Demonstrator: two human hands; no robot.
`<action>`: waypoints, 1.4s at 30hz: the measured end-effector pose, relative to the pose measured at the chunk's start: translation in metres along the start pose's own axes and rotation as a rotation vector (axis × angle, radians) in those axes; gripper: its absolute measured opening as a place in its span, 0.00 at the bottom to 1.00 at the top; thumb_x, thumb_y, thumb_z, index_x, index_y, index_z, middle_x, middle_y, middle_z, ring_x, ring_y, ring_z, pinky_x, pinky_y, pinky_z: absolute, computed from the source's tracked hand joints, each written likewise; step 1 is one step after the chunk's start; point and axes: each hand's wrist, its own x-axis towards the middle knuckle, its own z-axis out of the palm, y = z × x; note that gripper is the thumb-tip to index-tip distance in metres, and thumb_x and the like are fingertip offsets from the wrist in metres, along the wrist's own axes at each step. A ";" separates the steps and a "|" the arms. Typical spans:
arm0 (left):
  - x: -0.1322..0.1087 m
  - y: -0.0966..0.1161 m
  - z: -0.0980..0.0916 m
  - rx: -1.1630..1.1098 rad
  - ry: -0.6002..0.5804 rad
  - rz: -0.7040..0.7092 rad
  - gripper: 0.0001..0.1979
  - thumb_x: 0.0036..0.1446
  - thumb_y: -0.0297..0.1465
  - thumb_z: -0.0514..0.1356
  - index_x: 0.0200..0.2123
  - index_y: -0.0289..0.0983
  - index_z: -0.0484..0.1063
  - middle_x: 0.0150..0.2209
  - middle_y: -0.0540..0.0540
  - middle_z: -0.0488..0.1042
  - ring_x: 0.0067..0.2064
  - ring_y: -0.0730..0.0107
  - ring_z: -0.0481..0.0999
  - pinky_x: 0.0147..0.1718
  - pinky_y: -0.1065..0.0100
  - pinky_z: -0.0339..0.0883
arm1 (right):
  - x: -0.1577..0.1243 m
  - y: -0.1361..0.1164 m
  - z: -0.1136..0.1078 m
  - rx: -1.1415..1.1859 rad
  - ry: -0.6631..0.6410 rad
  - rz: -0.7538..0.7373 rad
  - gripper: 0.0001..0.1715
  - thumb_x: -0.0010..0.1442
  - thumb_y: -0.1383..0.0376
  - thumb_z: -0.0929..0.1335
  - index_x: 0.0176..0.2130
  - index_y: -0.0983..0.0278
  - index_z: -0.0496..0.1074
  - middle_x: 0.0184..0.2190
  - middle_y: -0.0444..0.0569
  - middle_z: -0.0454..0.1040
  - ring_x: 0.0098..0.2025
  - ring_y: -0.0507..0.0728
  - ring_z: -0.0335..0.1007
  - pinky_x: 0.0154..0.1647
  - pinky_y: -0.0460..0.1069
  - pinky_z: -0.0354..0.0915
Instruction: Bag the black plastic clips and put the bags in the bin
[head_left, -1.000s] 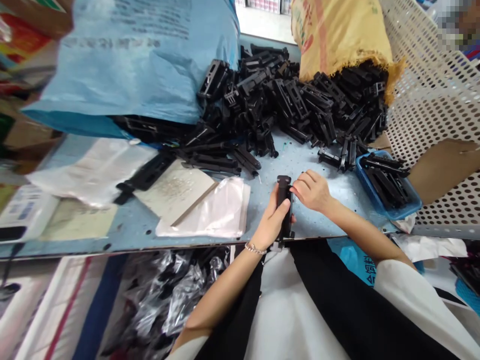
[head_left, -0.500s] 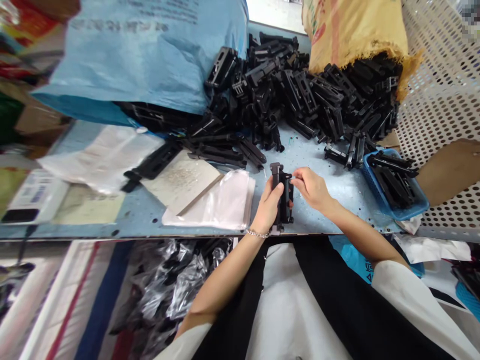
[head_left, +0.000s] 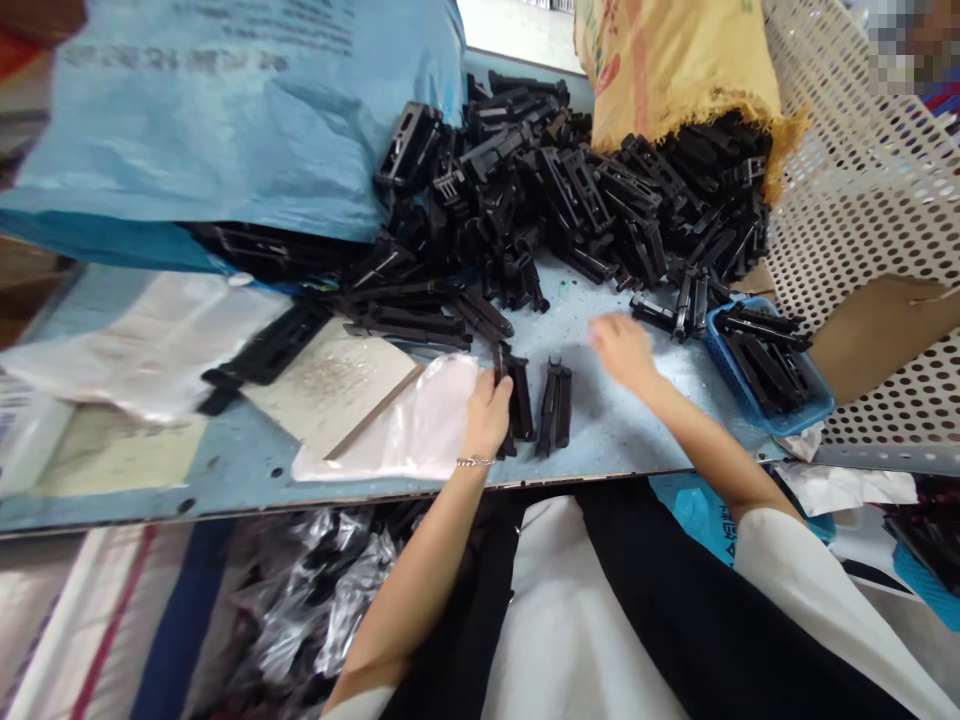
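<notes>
My left hand (head_left: 486,415), with a chain bracelet at the wrist, is closed around a long black plastic part (head_left: 522,400) near the table's front edge. Just to the right of it, a second black plastic part (head_left: 555,408) lies on the table, apart from my fingers. My right hand (head_left: 624,352) is over the bare blue surface, below the heap of parts. Its fingers are blurred but look stretched out, and nothing shows in them. The hidden side of the held part is under my left fingers.
A heap of similar black parts (head_left: 517,190) spreads between a blue sack (head_left: 225,130) and a yellow sack (head_left: 675,70). A blue basket (head_left: 814,410) of parts stands right, by a perforated white panel (head_left: 840,180). Clear plastic bags (head_left: 405,430) and cardboard (head_left: 322,385) lie left.
My left hand has moved left with a black part in it. One black part now lies on the table beside it. My right hand has drawn away from the parts. The view has shifted slightly.
</notes>
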 end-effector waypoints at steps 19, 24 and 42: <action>-0.025 0.081 0.026 -0.567 -0.654 -0.115 0.29 0.50 0.53 0.68 0.45 0.37 0.74 0.34 0.45 0.77 0.29 0.67 0.78 0.28 0.65 0.75 | 0.004 -0.053 -0.062 0.678 0.150 0.084 0.28 0.73 0.45 0.56 0.60 0.56 0.66 0.48 0.52 0.75 0.45 0.59 0.73 0.44 0.56 0.71; -0.047 0.080 0.025 -0.617 -0.550 -0.287 0.28 0.49 0.52 0.70 0.42 0.36 0.71 0.29 0.50 0.74 0.21 0.75 0.71 0.19 0.72 0.68 | -0.004 -0.035 -0.060 0.270 0.215 -0.191 0.26 0.70 0.44 0.59 0.42 0.60 0.71 0.35 0.52 0.73 0.36 0.61 0.68 0.39 0.58 0.67; -0.046 0.044 0.005 -0.191 0.000 0.073 0.32 0.55 0.47 0.67 0.58 0.40 0.66 0.53 0.41 0.73 0.53 0.59 0.76 0.49 0.62 0.72 | -0.060 -0.108 -0.029 0.284 -0.167 -0.412 0.18 0.73 0.57 0.61 0.35 0.61 0.73 0.31 0.48 0.73 0.35 0.57 0.67 0.36 0.52 0.66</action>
